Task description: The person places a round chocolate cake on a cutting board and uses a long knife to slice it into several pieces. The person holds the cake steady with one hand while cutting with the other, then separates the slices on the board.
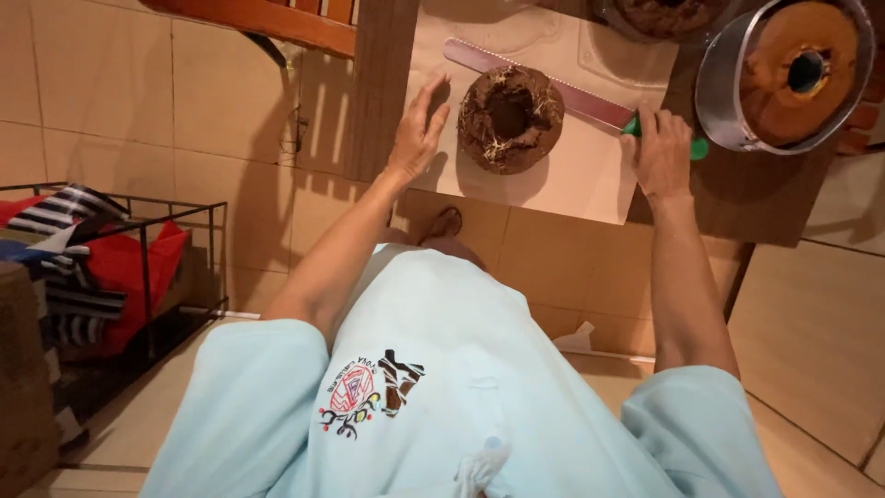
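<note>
Now the person is standing at a wooden bench (737, 198) and looking down at both hands. A pale sheet (572, 175) is lying on the bench, and a dark chocolate ring cake (510, 118) with a hole in the middle is sitting on this sheet, between the two hands. The left hand (419, 129) is resting open just beside the cake, on its left side, with the fingers spread and the palm facing the cake; I cannot tell if it is touching the cake. The right hand (662, 152) is closing around the green handle (699, 148) of a long knife (544, 83). The flat blade is running from this hand behind the cake, toward the far left part of the sheet. To the right of the knife hand, a round metal pan (728, 101) is holding a brown ring cake (797, 69). Another dark cake (666, 14) is showing partly at the top edge. On the tiled floor (811, 304), at the left, a black wire basket (147, 267) is holding folded cloths.
</note>
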